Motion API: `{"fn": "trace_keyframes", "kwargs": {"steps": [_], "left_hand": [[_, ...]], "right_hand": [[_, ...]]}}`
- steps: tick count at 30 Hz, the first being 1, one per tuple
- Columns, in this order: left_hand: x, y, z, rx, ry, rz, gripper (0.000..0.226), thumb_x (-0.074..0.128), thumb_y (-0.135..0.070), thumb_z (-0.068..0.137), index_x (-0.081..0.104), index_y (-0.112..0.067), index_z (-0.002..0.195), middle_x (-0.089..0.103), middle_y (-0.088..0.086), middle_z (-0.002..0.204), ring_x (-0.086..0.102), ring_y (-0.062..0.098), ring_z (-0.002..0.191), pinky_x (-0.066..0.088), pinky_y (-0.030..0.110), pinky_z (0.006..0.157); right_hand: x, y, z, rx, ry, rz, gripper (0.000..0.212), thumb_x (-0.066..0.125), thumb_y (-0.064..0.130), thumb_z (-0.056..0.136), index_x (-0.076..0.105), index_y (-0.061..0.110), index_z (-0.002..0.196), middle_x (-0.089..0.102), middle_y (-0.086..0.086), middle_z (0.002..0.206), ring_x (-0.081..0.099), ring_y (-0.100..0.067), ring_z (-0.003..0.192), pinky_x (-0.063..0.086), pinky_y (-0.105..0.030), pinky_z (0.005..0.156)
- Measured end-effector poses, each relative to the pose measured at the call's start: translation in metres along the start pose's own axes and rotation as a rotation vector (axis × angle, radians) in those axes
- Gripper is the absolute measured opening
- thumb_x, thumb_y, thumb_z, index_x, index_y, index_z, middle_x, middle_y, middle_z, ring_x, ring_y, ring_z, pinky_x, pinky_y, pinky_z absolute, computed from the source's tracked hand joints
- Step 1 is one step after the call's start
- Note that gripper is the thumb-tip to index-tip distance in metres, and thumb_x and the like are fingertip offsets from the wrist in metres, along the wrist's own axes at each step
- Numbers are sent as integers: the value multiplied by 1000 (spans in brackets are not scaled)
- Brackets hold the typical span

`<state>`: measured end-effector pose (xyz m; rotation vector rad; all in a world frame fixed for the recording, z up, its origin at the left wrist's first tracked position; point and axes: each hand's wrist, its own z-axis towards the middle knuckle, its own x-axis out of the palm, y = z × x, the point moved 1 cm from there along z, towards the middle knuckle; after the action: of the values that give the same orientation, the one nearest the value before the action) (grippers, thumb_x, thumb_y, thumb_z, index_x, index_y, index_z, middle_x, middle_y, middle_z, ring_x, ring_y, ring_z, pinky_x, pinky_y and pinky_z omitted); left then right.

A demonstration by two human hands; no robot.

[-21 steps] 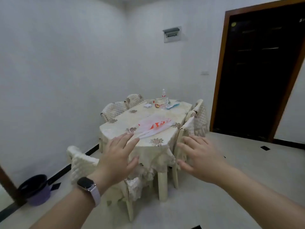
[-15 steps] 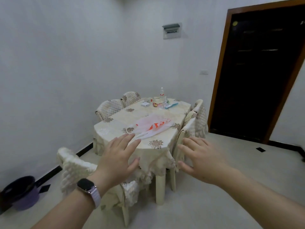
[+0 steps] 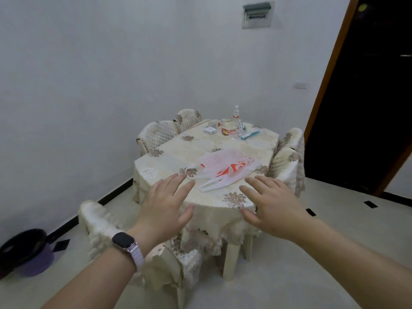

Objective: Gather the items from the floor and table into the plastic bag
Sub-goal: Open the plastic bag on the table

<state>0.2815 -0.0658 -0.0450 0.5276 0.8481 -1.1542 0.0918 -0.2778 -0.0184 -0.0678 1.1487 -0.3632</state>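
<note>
A white plastic bag (image 3: 225, 169) with orange print lies flat on the oval table (image 3: 209, 152), which wears a cream floral cloth. At the table's far end stand a clear bottle (image 3: 235, 112), a small white box (image 3: 209, 130), a red packet (image 3: 228, 131) and a blue-white pack (image 3: 250, 133). My left hand (image 3: 165, 205), with a watch on the wrist, and my right hand (image 3: 270, 205) are stretched out in the air before the table's near end, fingers spread. Neither hand holds anything or touches the bag.
Padded chairs stand around the table: one at the near left (image 3: 100, 226), two at the far left (image 3: 156, 134), two on the right (image 3: 287, 161). A purple bin with a black pan (image 3: 24, 250) sits on the floor at left. A dark doorway (image 3: 367, 92) is at right.
The view has come closer to the table and tilted down. Both hands stay outstretched and have drawn nearer to the bag.
</note>
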Motion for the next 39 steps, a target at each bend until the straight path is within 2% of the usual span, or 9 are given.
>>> {"fn": "trace_keyframes", "kwargs": {"steps": [8, 14, 24, 30, 39], "left_hand": [[64, 21, 56, 11, 70, -5, 53, 52, -43, 86, 58, -17, 132, 53, 8, 141, 45, 27, 130, 38, 47, 106], [131, 19, 127, 2, 115, 27, 52, 53, -41, 86, 57, -16, 132, 54, 8, 140, 49, 31, 129, 44, 52, 102], [222, 13, 235, -61, 187, 93, 51, 53, -42, 86, 57, -18, 132, 55, 8, 139, 50, 30, 128, 43, 50, 102], [256, 32, 254, -137, 259, 124, 52, 50, -43, 86, 57, -19, 132, 55, 7, 138, 50, 30, 127, 42, 48, 104], [337, 94, 261, -212, 356, 19, 47, 53, -37, 86, 62, -15, 126, 58, 11, 134, 56, 33, 121, 46, 49, 98]], "right_hand": [[67, -48, 39, 3, 3, 78, 54, 51, 52, 83, 66, 14, 118, 64, -10, 125, 59, -32, 113, 48, -44, 94], [139, -121, 74, 9, 17, 139, 53, 53, 53, 83, 65, 15, 119, 63, -9, 127, 57, -31, 115, 46, -44, 94], [228, -233, 137, -60, 96, 214, 57, 48, 57, 84, 63, 17, 122, 61, -8, 130, 55, -32, 119, 46, -47, 98], [268, -240, 167, -111, 131, 277, 57, 49, 56, 84, 61, 17, 124, 59, -8, 131, 53, -31, 120, 44, -45, 97], [337, -229, 205, -124, 242, 321, 54, 51, 53, 81, 62, 17, 120, 61, -7, 128, 55, -30, 117, 46, -44, 96]]}}
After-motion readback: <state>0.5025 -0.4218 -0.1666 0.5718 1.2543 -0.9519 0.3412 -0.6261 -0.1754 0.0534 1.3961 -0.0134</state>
